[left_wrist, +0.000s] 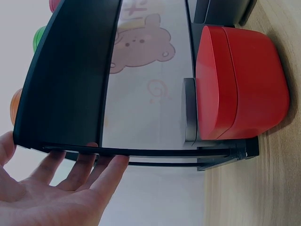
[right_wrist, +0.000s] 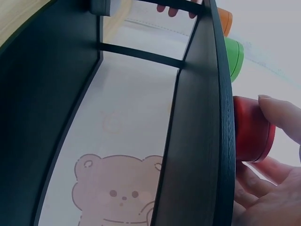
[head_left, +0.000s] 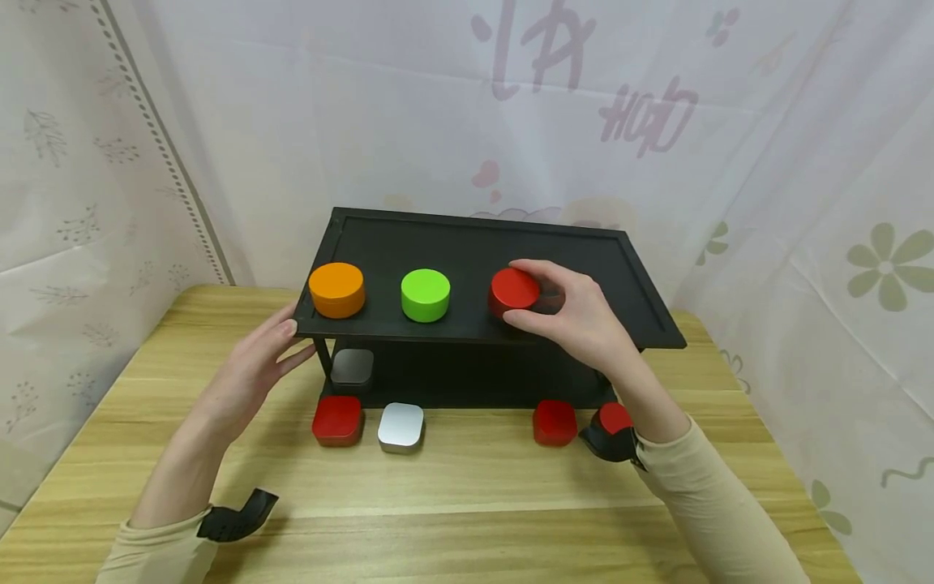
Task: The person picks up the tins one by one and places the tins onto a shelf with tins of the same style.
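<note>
A black two-tier shelf (head_left: pixel 467 243) stands on the table. Three round tins sit along the front of its top: orange (head_left: pixel 336 289), green (head_left: pixel 426 295) and red (head_left: pixel 514 292). My right hand (head_left: pixel 584 320) pinches the red round tin between thumb and fingers; in the right wrist view the tin's base is right at the top board. My left hand (head_left: pixel 251 365) grips the shelf's left front corner, thumb above and fingers (left_wrist: pixel 110 179) under the board. On the lower tier, at the left, lies a dark grey square tin (head_left: pixel 353 367), shaded by the top.
Before the shelf on the wooden table (head_left: pixel 438 519) lie a red square tin (head_left: pixel 338 420), a silver square tin (head_left: pixel 400 427) and another red square tin (head_left: pixel 554 422). A further red tin (head_left: pixel 614 417) is partly hidden by my right wrist strap. A printed curtain (head_left: pixel 409 105) hangs behind.
</note>
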`<state>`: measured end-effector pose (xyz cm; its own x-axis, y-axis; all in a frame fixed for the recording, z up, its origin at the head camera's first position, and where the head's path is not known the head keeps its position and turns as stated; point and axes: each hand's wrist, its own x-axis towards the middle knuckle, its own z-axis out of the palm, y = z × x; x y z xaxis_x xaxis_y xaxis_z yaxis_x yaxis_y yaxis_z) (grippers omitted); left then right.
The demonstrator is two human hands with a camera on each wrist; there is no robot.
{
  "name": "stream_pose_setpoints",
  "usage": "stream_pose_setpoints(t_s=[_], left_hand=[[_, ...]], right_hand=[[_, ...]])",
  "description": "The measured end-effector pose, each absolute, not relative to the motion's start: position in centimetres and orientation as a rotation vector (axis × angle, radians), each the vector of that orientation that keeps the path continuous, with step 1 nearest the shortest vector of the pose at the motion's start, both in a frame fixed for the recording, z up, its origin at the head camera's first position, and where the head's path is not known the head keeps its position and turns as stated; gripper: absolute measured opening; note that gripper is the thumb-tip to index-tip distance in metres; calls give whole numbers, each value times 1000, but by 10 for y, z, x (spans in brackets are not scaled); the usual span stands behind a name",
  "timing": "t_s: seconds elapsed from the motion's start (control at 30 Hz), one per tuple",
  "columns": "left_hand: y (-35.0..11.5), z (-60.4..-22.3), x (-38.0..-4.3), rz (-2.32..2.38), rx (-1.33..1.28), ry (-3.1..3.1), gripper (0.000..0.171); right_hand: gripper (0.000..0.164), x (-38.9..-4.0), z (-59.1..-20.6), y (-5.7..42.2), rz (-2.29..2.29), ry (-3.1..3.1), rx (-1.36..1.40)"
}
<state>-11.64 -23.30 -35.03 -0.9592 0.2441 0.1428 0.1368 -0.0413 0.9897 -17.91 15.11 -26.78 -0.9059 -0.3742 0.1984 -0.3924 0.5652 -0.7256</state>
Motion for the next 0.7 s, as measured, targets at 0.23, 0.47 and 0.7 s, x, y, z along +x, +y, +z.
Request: stream_pose_setpoints(t_s=[0.23,0.47,0.7], left_hand=[[-233,-351,-117,2170,438,2115,46],[-235,-352,-118,2151,442,2130,46],[-234,-351,-119,2151,439,2126,46]], right_hand=[[60,-182,-268,150,1263,-2793,686],[58,-185,-269,150,1256,-2815,678],[61,-186,-269,150,1249,-2840,673]])
